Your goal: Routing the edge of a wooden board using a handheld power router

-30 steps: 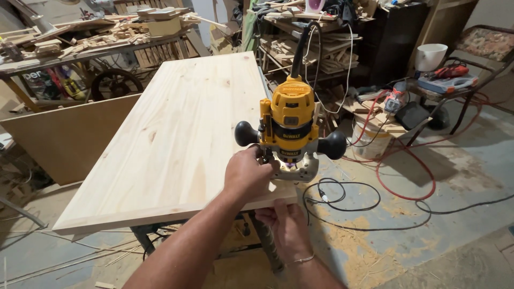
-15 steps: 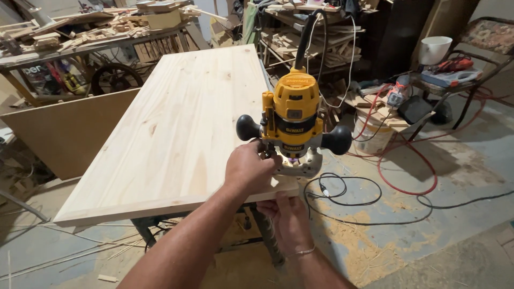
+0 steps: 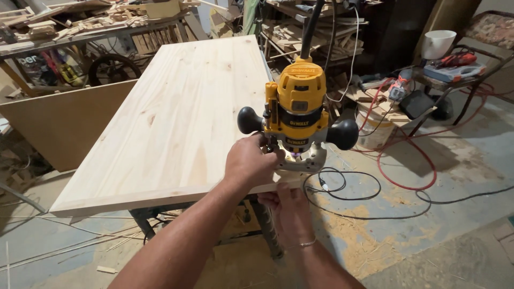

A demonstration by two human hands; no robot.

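From the head view, your yellow router (image 3: 297, 120) sat upright at the near right corner of the pale wood panel (image 3: 176, 123), its base partly hanging over the panel's right edge. That thing looked top-heavy and dense to me, hard plastic and metal, nothing soft about it, so I'd guess it wanted to tip off that corner if you let go. The obvious places to grab were the two black knobs, one on either side of the motor housing, and neither was in your grip. Your left hand (image 3: 251, 160) was curled around the base on the router's left side, fingers clenched on something by the plunge column, though I couldn't tell exactly what. Your right hand (image 3: 289, 211) was below the router, under the panel's near edge, fingers pressed flat up against the underside, not wrapped around anything. The panel itself looked smooth, bare and stiff, probably a bit slick for a sliding base. Right of the router, a black cord (image 3: 342, 184) and a red cable (image 3: 412, 160) looped over the dusty floor (image 3: 455, 176); behind it stood shelves of offcuts, and a white bucket (image 3: 438, 44) sat on a stand far right.
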